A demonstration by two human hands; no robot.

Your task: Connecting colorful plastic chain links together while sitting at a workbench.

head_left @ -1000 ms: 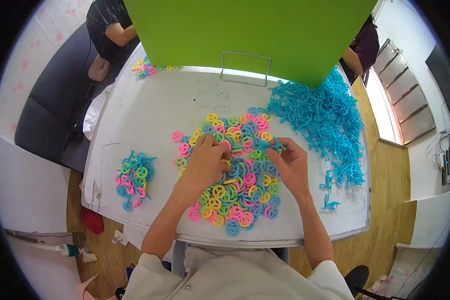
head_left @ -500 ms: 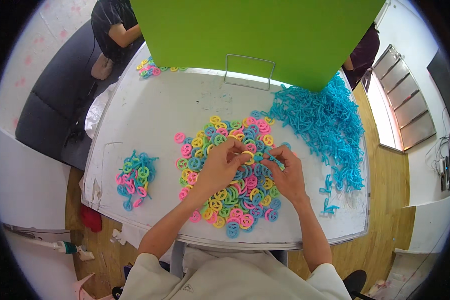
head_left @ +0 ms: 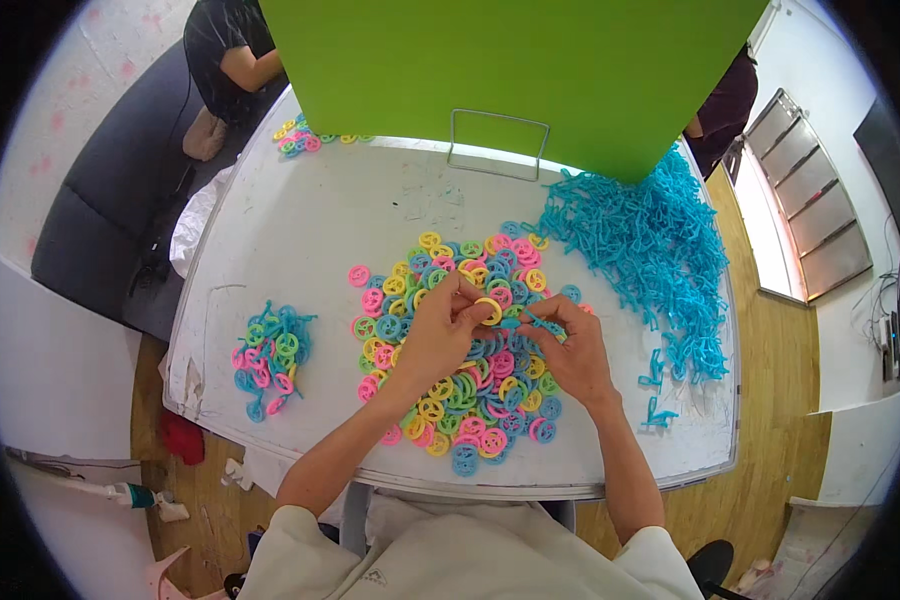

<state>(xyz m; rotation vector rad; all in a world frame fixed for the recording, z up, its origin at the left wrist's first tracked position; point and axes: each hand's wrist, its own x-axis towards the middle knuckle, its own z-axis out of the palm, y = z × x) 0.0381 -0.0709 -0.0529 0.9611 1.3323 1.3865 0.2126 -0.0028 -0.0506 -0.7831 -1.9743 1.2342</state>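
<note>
Over a heap of small plastic wheels [head_left: 460, 395] in pink, yellow, green and blue, my two hands work close together. My left hand [head_left: 444, 328] pinches a yellow wheel [head_left: 489, 311] between thumb and fingers. Between the fingertips of my right hand [head_left: 572, 345] is a thin blue plastic piece [head_left: 540, 321], one end pointing at the yellow wheel. Whether the piece touches the wheel cannot be made out. To the left lies a smaller pile of wheels joined with blue pieces [head_left: 272, 350].
A large pile of blue plastic pieces [head_left: 660, 250] covers the table's right side. Upright at the back stands a green board [head_left: 510, 80] with a wire stand [head_left: 498, 145]. More wheels [head_left: 300, 138] lie far left. Two people sit or stand beyond the table [head_left: 300, 230].
My right hand has shifted slightly and its fingers have bent closer around the blue piece. The yellow wheel in my left hand has turned to show more of its face.
</note>
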